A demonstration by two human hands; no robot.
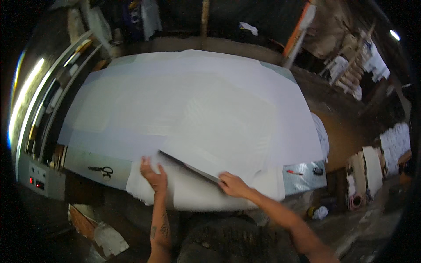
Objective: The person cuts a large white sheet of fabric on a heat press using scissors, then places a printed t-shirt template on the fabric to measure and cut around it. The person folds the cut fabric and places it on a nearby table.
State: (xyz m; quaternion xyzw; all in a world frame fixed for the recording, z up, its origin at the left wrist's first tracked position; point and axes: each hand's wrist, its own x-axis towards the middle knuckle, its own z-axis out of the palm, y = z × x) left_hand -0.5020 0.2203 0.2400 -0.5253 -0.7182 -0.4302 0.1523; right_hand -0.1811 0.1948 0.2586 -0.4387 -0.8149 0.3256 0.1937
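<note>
A pale sheet, cloth or paper, lies over a larger white sheet spread across a wide table. Its near edge is lifted, with a dark gap or shadow slanting along it. My right hand is closed on the right part of that edge. Just beyond the edge's left end is my left hand, fingers apart, with nothing seen in it; it is slightly blurred. Below both hands, white material hangs over the table's front edge. Black-handled scissors lie left of my left hand.
A red-handled tool and a small black object lie at the table's right front corner. Shelving and a grey control box with red lights border the left side. Rolls and folded material stand at the right.
</note>
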